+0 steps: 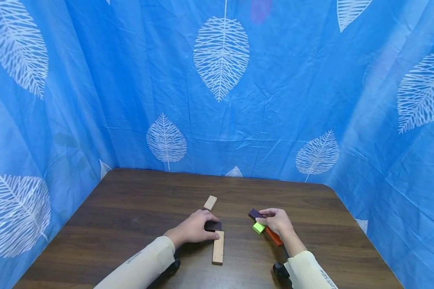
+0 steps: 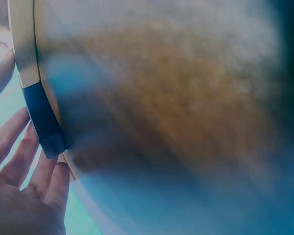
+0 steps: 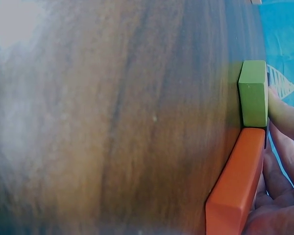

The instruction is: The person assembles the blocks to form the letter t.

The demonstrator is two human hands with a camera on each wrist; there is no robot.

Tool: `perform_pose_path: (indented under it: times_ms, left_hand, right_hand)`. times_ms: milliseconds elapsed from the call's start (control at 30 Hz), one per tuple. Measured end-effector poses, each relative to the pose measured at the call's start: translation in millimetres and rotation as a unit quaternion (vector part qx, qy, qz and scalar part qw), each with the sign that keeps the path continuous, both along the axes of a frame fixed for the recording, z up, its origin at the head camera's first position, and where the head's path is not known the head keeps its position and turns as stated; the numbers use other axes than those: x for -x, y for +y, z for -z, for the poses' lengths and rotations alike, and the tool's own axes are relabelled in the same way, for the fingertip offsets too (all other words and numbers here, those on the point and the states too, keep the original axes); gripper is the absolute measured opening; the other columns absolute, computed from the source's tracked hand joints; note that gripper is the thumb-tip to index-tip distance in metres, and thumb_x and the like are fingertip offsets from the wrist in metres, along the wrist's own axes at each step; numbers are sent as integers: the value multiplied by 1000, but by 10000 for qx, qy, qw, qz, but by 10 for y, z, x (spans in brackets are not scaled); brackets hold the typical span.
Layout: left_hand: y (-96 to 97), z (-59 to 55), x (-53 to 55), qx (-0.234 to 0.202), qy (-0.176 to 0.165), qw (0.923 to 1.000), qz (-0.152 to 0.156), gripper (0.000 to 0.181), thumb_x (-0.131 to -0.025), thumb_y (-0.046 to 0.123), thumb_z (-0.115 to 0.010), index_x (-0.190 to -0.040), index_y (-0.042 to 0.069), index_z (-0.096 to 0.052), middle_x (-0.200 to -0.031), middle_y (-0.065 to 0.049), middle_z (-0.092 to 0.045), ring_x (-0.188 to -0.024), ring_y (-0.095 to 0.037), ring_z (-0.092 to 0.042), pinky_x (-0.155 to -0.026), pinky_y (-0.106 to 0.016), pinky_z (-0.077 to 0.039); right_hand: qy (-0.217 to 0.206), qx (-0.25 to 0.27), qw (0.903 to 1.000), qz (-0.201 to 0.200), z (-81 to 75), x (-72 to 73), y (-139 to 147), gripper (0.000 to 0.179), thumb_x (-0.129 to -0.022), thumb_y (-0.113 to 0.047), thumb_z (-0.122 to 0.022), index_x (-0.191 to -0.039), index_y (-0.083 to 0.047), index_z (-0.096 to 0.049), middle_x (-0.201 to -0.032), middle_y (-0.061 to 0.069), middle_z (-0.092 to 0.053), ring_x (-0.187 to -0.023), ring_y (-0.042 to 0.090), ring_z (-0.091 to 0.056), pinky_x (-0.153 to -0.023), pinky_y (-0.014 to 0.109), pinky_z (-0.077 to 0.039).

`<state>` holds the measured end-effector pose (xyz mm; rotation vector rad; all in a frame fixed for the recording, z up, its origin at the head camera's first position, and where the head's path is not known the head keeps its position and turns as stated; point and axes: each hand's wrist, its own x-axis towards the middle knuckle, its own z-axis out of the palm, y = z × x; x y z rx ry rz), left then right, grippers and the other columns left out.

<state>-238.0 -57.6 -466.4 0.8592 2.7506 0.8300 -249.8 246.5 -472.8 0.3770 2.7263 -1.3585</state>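
Observation:
In the head view my left hand (image 1: 197, 228) has its fingers round the far side of a black block (image 1: 213, 226). Its thumb touches the upper end of a long pale wooden block (image 1: 218, 251), which meets the black block. Past those fingers lies a short pale wooden block (image 1: 210, 202). With thumb and fingers my right hand (image 1: 279, 220) pinches a dark purple block (image 1: 254, 214). A lime green block (image 1: 258, 228) and an orange-red block (image 1: 274, 237) lie beside it. The right wrist view shows the green block (image 3: 254, 93) and orange block (image 3: 237, 181) end to end.
The blocks lie on a dark wood-grain table (image 1: 148, 200). A blue curtain (image 1: 130, 100) with white leaf prints hangs behind it and along both sides. Black wrist straps (image 1: 281, 271) show under the pale sleeves. Much of the left wrist view is blurred.

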Motion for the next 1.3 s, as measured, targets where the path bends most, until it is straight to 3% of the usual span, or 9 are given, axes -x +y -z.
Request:
perform_pose_path:
  times_ms: [300,700,967,1300]
  left_hand:
    - [-13,13,-29,-318,-98,9994,-128,42,-82,35,-85,-115,12,-73,-117,-4,-64,-109,-25,-55,-90,-42,-48]
    - [-46,127,-40,-407,-263,9985,-236,39,-81,36,-86,-111,15,-73,-114,-1,-63,-109,-24,-56,-92,-43,-47]
    - [-13,80,-23,-456,-386,9977,-306,38,-81,34,-86,-111,15,-73,-117,-4,-62,-110,-27,-55,-92,-45,-47]
    - [18,41,16,-436,-410,9977,-304,40,-80,35,-87,-112,16,-73,-116,-2,-62,-107,-24,-56,-90,-44,-47]
  right_hand:
    - [98,-92,9999,-52,2,-2,-46,30,-84,-18,-84,-109,-4,-77,-115,22,-68,-102,38,-59,-89,55,-46]
    - [493,-420,9966,-511,74,-97,-8,31,-83,-24,-85,-108,-7,-76,-103,7,-70,-91,24,-62,-84,48,-51]
    - [640,-404,9959,-494,-53,-112,39,57,-77,-36,-89,-118,-1,-71,-112,14,-69,-101,31,-63,-86,48,-53]
    - [470,-712,9959,-317,-71,-52,-42,52,-77,-37,-89,-110,-1,-74,-104,12,-70,-95,29,-62,-88,50,-50]
